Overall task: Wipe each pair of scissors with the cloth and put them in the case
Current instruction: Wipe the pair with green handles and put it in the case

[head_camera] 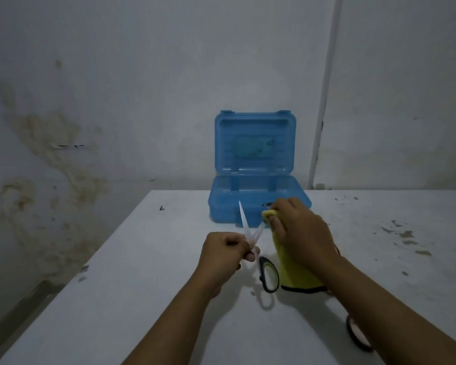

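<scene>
A: Left hand (223,252)?
B: Curled round scissors (250,243) at lower centre, blades spread, pointing up-frame.
A: Right hand (298,230)?
B: Pinching yellow cloth (296,272) over right blade.
A: Case (256,164)?
B: Open, centre frame, behind hands, on table (116,285).

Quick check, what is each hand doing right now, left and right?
Left hand: grips the open scissors near the pivot.
Right hand: pinches the yellow cloth around one blade.
</scene>
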